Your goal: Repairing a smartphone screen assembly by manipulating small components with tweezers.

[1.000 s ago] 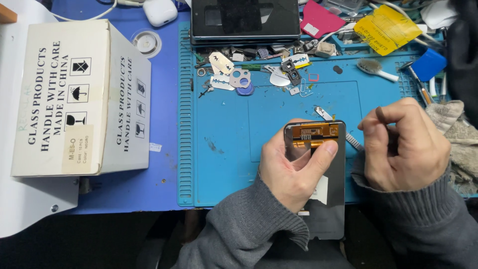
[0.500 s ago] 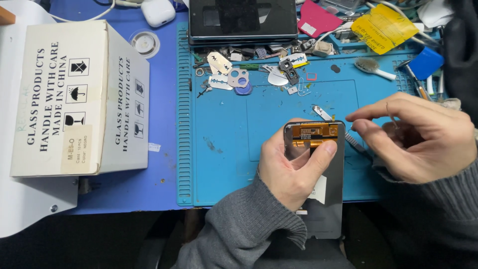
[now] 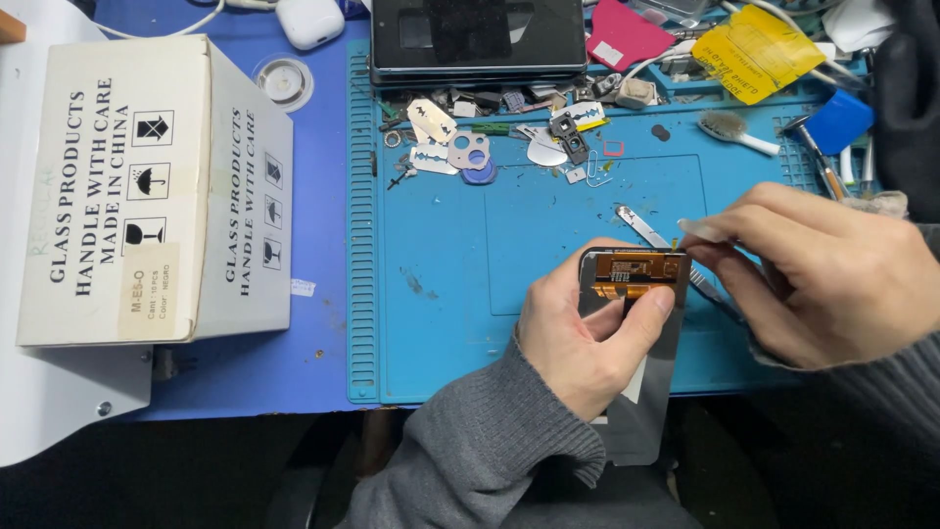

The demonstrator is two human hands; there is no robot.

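My left hand (image 3: 578, 333) grips a grey phone display panel (image 3: 651, 411) from its left edge, thumb laid across its back just under the orange flex cable (image 3: 636, 272) at the top. The panel's lower end hangs past the front edge of the blue work mat (image 3: 441, 245). To the right, my right hand (image 3: 832, 274) reaches in, its fingertips pinching a small pale strip (image 3: 697, 231) beside the panel's top right corner. Metal tweezers (image 3: 641, 223) lie on the mat, running under that hand.
A white cardboard box (image 3: 147, 186) stands at the left. At the mat's far edge lie a dark device (image 3: 480, 34), razor blades (image 3: 431, 122), small phone parts, a brush (image 3: 729, 127), a pink card (image 3: 627, 34) and a yellow packet (image 3: 754, 49). An earbud case (image 3: 308, 20) sits behind.
My right hand has opened from a curled fist and stretched left, bringing its fingertips to the panel's top right corner. The left hand and the panel have stayed put.
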